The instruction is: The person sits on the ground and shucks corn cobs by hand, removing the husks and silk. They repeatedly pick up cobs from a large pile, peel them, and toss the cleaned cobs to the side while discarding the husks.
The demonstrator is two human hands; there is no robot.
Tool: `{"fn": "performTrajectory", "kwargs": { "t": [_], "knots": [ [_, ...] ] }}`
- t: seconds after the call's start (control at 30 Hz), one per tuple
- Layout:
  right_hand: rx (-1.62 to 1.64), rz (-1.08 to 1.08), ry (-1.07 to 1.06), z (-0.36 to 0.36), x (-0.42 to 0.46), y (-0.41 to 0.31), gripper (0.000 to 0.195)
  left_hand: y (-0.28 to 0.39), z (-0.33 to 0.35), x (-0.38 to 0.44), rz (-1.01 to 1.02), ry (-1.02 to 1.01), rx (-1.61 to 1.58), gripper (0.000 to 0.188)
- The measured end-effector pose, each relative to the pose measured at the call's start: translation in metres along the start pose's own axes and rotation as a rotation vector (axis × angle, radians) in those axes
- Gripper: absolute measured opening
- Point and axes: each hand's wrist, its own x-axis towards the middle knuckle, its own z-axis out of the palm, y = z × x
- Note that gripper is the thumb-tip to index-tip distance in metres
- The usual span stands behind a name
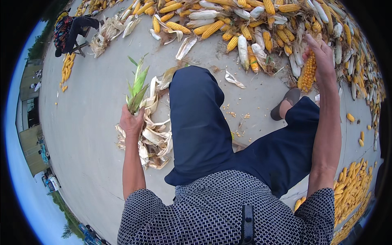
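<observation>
My left hand (132, 121) grips the base of a bunch of green corn husk (139, 82), whose leaves point away from me. Whether a cob is inside the husk I cannot tell. Dry pale husks (156, 137) lie on the concrete beside that hand and my knee. On the other side, my right hand (321, 56) is closed around the upper part of a bare yellow corn cob (307, 73). Its kernel-covered end hangs downward, and the fingers hide the rest. Just behind it rises a large heap of corn ears (269, 18), some bare and some in pale husk.
Another person (65, 32) sits on a folding stool (79, 49) at the upper left, near a row of bare cobs (66, 70). Loose kernels (232, 114) dot the concrete floor (92, 122) near my shoe (286, 102). Husked cobs (352, 186) form a pile at lower right.
</observation>
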Motion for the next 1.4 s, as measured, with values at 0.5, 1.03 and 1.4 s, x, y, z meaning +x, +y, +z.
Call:
{"fn": "performTrajectory", "kwargs": {
  "t": [0.5,1.03,1.4],
  "knots": [
    [-1.190,-0.395,-0.164,-0.027,-0.002,0.007,0.046,-0.087,0.095,-0.153,-0.330,-0.416,-0.113,0.031],
    [-0.917,0.355,-0.068,-0.274,-0.267,0.208,0.035,-0.047,0.138,-0.226,-0.039,-1.001,-0.322,0.036],
    [-0.898,0.568,-0.389,-0.157,-0.410,0.269,0.037,0.038,0.149,-0.202,0.031,-1.135,-0.294,0.035]
  ]
}}
